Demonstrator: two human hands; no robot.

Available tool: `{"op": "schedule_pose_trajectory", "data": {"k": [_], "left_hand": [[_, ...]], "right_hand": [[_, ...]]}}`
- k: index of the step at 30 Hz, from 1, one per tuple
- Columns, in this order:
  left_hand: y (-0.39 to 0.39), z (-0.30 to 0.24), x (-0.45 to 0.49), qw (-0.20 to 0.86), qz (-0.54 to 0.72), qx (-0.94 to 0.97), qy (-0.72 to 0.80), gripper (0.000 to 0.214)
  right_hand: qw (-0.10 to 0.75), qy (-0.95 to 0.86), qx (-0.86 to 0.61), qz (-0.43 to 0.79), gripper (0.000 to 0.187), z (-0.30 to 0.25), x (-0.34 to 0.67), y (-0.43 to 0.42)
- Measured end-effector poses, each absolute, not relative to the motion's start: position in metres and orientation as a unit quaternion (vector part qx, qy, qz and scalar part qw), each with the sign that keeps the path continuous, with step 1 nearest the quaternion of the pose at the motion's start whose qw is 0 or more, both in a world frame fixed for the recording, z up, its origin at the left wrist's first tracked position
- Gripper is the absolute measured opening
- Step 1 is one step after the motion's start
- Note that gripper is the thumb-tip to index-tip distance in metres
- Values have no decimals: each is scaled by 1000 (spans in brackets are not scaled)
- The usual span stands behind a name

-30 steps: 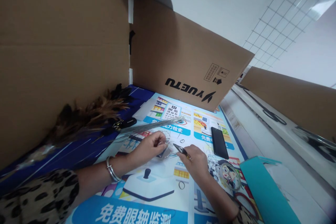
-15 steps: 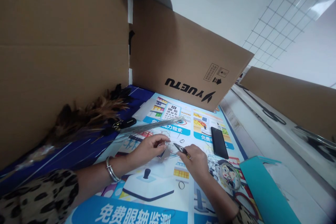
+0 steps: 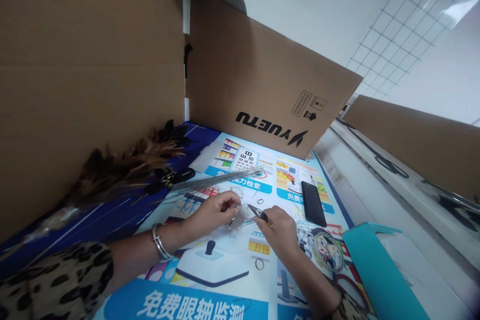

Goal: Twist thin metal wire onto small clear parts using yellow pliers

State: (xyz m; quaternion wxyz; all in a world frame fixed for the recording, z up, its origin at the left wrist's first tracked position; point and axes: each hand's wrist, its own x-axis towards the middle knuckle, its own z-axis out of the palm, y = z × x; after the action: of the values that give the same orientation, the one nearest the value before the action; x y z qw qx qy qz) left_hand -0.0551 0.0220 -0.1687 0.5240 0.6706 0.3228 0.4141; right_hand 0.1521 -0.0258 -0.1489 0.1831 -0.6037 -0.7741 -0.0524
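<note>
My left hand (image 3: 217, 211), with a silver bangle at its wrist, is closed in a pinch on a thin, bent piece of wire (image 3: 233, 225) that loops below the fingertips. In my right hand (image 3: 280, 232) is a pair of pliers (image 3: 258, 211), its pointed jaws aimed left toward the wire. Whether the jaws touch any wire is too fine to tell. Beyond the left hand lies a bundle of straight silver wires (image 3: 221, 178). A small dark ring (image 3: 259, 264) rests on the printed poster (image 3: 225, 297) nearer to me.
A black phone (image 3: 314, 204) lies right of the hands, with a roll of clear tape (image 3: 339, 255) closer in. A teal box (image 3: 382, 275) stands at the right edge. Brown feathers (image 3: 123, 170) and a black key fob (image 3: 183, 175) are on the left. Cardboard walls (image 3: 277, 70) enclose the back and left.
My left fingertips have shifted slightly left, and the wire in them has turned, so its loop shows more plainly beneath the fingers. The right hand and pliers stay nearly still.
</note>
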Motion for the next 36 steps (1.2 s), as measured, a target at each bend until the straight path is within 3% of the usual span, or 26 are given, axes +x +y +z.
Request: {"op": "schedule_pose_trajectory", "data": {"k": [14,36], "left_hand": [[23,-174,-55,498,404,697,322,11],[21,-171,-54,473,360,724,349,4]], "right_hand": [[184,-772,-605,-54,31,-150,152,-25],[200,-768,-606,-60,32,-160,147,-21]]}}
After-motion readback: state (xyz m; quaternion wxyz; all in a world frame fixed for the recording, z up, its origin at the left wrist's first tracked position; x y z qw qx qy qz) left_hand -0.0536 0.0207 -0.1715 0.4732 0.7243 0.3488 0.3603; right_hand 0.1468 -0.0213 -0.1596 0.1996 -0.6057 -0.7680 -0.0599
